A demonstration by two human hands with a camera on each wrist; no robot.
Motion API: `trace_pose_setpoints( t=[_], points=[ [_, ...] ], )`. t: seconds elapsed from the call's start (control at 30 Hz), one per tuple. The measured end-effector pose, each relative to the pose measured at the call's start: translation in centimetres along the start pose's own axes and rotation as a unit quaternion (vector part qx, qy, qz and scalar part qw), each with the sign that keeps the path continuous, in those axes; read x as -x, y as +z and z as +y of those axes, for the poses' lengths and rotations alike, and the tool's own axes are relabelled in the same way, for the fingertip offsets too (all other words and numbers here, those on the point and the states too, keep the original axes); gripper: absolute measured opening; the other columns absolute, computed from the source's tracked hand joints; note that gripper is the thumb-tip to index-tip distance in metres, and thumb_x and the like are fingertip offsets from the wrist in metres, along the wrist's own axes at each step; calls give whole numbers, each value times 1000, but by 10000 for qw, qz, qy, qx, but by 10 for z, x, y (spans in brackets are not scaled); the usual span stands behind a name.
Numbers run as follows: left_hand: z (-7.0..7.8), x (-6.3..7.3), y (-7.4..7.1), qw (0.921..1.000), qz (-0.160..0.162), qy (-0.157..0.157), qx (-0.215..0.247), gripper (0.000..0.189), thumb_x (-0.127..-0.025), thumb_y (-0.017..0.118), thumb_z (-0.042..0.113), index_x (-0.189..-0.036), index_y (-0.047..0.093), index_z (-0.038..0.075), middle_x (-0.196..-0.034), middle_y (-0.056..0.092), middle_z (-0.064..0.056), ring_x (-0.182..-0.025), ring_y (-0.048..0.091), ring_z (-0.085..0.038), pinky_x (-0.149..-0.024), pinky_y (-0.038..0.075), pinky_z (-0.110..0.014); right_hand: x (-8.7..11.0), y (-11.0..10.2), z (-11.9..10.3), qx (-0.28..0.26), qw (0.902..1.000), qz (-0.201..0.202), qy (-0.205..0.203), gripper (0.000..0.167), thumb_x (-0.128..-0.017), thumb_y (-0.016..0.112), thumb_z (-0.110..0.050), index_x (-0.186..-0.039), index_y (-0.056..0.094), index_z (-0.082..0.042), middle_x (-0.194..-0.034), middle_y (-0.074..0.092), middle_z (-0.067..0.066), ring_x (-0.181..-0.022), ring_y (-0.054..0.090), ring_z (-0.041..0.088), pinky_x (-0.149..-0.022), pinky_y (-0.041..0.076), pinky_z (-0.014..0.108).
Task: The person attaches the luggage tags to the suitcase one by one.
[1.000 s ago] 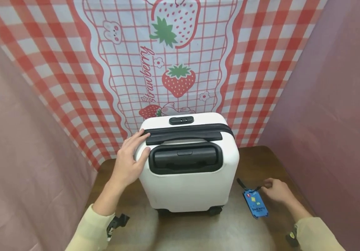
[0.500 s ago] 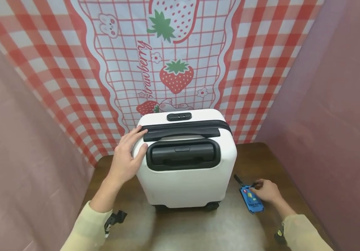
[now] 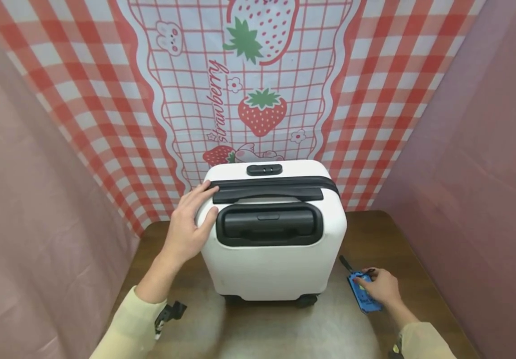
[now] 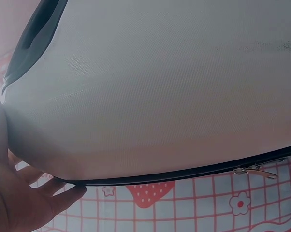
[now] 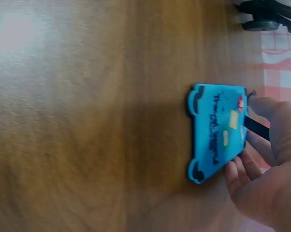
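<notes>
A white suitcase [image 3: 267, 271] stands upright on the table, its black handles and zip edge showing. My left hand [image 3: 186, 229] rests on its upper left corner, thumb on the front face, fingers extended toward the zip seam. In the left wrist view the fingertips lie along the black edge, and a zip pull [image 4: 255, 171] hangs farther along. To the suitcase's right, my right hand [image 3: 383, 288] holds a blue luggage tag [image 5: 215, 133] by its strap end. A dark strap [image 5: 256, 127] runs from the tag between thumb and fingers.
The wooden table [image 3: 375, 234] carries the suitcase on black wheels [image 3: 306, 300]. Behind it hangs a red-and-white checked strawberry cloth [image 3: 262, 114]. Pink curtains [image 3: 478, 164] close in both sides.
My right hand has moved left from the strap onto the blue luggage tag, covering part of its upper end. The left hand keeps its place on the suitcase; the head view shifts slightly.
</notes>
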State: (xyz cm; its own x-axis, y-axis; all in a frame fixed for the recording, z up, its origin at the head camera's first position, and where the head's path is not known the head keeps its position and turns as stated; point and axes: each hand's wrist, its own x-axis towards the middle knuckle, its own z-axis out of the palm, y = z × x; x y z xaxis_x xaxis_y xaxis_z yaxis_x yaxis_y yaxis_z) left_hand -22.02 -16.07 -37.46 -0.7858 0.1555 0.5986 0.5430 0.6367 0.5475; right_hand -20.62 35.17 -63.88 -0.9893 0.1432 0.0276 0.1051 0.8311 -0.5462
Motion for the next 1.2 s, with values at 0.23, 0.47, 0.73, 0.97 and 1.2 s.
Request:
trace_pose_setpoints(
  t=[0.23,0.47,0.73,0.97,1.2],
  points=[
    [1,1,0,10000,3,-4,60,47,-101,66,28,-147,65,15,-162,54,-10,-152,47,-39,-124,38,-64,6,17,3,-229,9988,433,96,54,-83,90,-41,-111,74,2,-113,75,29,-111,68,48,-93,53,59],
    [0,2,1,9999,30,1,98,47,-101,65,28,-147,65,15,-162,54,-10,-152,47,-38,-124,38,-64,12,31,-2,-489,9962,381,618,75,-76,94,-47,-121,60,4,-125,55,36,-123,42,52,-100,36,64],
    [0,2,1,10000,25,-21,38,48,-102,64,30,-147,64,15,-163,54,-9,-153,46,-36,-125,38,-63,15,39,-5,-620,9945,548,646,63,-79,92,-28,-121,61,5,-128,50,37,-124,44,53,-101,40,65],
    [0,2,2,10000,13,-7,32,48,-102,64,30,-148,64,15,-162,54,-9,-153,47,-37,-125,38,-63,18,40,1,-772,9911,1015,385,53,-75,95,-26,-113,69,3,-121,60,35,-117,54,49,-94,43,61],
    [1,2,2,10000,14,-3,2,49,-102,64,29,-149,63,16,-163,54,-10,-153,47,-37,-123,39,-64,13,25,-2,-974,9834,1504,283,48,-75,93,-22,-111,70,1,-119,59,31,-111,55,43,-85,44,54]
  ],
)
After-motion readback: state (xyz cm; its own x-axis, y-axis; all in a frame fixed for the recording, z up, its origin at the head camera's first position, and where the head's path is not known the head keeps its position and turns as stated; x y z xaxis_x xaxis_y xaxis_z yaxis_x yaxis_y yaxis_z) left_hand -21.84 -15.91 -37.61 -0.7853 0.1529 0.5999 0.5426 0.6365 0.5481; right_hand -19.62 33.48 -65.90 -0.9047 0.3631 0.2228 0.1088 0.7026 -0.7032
